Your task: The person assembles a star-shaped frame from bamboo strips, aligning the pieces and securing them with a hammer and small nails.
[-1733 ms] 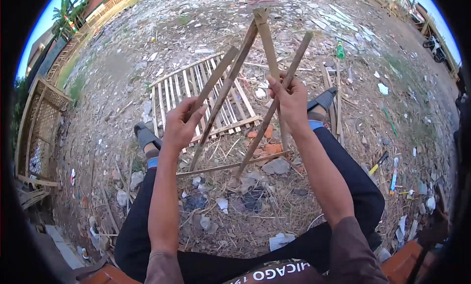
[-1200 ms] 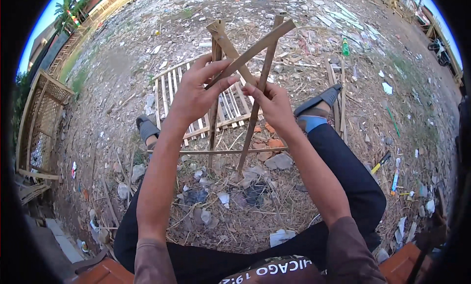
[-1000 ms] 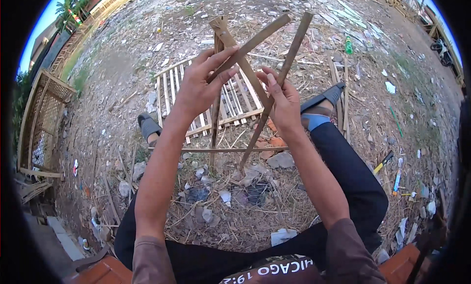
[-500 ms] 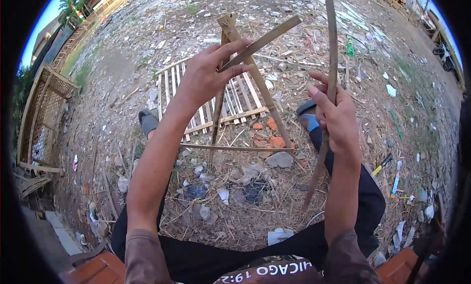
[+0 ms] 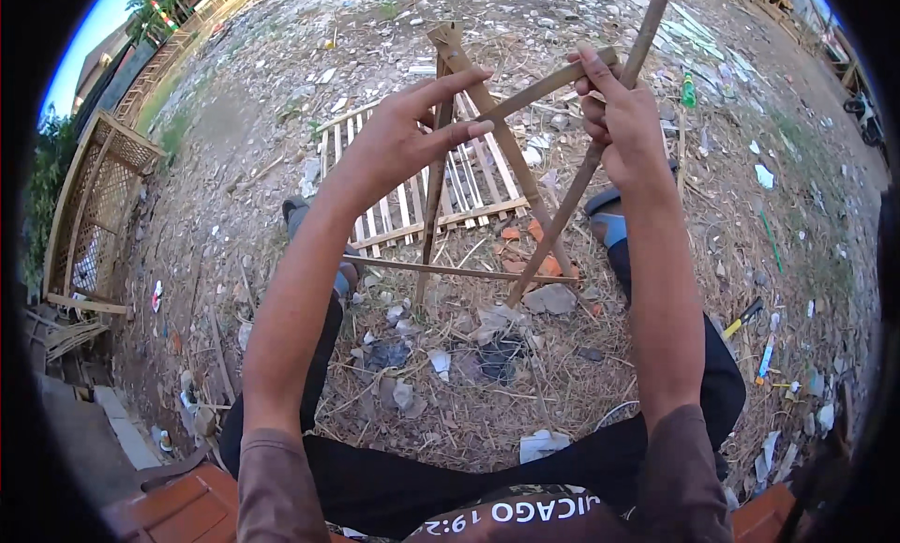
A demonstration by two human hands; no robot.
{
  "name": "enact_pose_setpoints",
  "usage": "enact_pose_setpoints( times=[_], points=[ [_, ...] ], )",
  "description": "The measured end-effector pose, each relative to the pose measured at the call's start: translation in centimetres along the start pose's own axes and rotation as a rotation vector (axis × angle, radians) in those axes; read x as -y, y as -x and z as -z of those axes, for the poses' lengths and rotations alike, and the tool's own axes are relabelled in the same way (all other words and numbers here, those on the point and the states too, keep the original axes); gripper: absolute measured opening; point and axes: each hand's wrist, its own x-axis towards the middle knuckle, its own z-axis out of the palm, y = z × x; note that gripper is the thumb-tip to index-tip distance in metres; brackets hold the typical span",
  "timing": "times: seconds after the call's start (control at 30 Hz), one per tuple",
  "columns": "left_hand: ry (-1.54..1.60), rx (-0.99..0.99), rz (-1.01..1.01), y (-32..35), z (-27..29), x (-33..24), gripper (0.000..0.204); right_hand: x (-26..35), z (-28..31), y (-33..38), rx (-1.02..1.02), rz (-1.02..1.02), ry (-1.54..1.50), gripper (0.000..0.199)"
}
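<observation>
A small frame of thin brown bamboo slats (image 5: 469,102) is being held up in front of the seated person, above the littered ground. Its slats are being crossed near the top, where the left hand (image 5: 398,140) is being wrapped around the joint; the fingers (image 5: 450,82) of that hand are being stretched forward over the crossing slats, with the thumb pressed against them from below. A long single bamboo stick (image 5: 600,149) is being gripped by the right hand (image 5: 623,121), whose fingers are being curled tightly around it just where it is meeting the end of a slanting slat of the frame. The stick is being held tilted, its upper end running out past the top edge and its lower end reaching down near the ground between the knees. A flat pale wooden slatted panel (image 5: 422,182) is lying on the ground (image 5: 469,393) behind the frame. Dry straw, scraps and stones are being seen scattered all around, and a lattice bamboo fence piece (image 5: 89,215) is standing at the far left.
</observation>
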Motion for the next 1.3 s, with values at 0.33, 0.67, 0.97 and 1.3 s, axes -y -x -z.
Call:
enact_pose_setpoints(
  times=[0.33, 0.67, 0.97, 1.3],
  points=[
    [0.001, 0.194, 0.142, -0.8, 2.1, 0.3, 0.064, 0.6, 9.0, 1.1, -0.155, -0.031, -0.184, 0.026],
    [-0.028, 0.161, 0.03, -0.6, 1.7, 0.8, 0.086, -3.3, 13.4, 1.5, -0.235, -0.152, -0.307, 0.024],
    [0.071, 0.027, 0.058, 1.7, 0.0, 3.1, 0.088, -5.3, 14.1, 1.1, -0.258, -0.207, -0.377, 0.017],
    [-0.02, 0.186, 0.227, 1.6, 0.4, 5.1, 0.058, -5.9, 13.4, 0.7, -0.259, -0.229, -0.35, 0.021]
  ],
)
